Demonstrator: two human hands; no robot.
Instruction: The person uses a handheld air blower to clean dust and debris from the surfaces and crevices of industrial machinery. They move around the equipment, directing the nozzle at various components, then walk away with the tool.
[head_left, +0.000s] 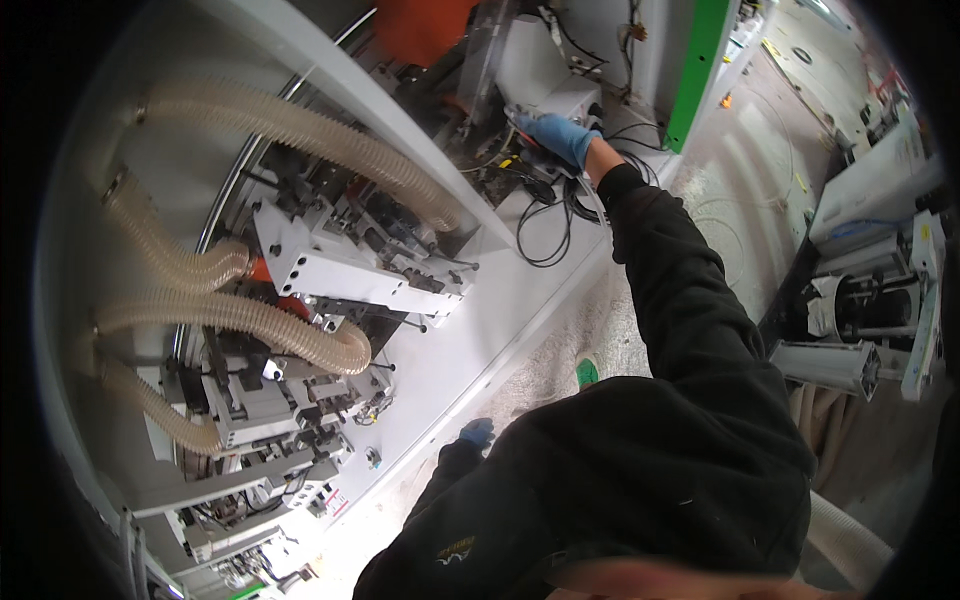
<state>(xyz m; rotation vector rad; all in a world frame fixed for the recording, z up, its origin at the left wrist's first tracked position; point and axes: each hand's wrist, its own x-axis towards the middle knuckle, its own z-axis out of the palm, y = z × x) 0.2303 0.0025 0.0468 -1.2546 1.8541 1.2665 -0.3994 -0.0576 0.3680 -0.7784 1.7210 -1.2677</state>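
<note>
My right hand (pixel 556 138), in a blue glove, reaches far forward into the open machine. Its fingers look closed at the side of a white box-shaped housing (pixel 570 103), beside dark machine parts; what they grip is too small to make out. Below that wrist, black cables (pixel 548 232) lie looped on the machine's white base ledge (pixel 475 290). My left hand (pixel 478 432), gloved in blue too, hangs low near the ledge's outer edge. Most of its fingers are hidden or too small to read, and no object shows in it.
Ribbed beige hoses (pixel 300 135) arch over metal machine units (pixel 340 270) at left. A slanting white frame bar (pixel 370 105) crosses between them and my right hand. A green-edged upright panel (pixel 692 80) stands right of the opening. Grey equipment (pixel 870 300) lines the right side.
</note>
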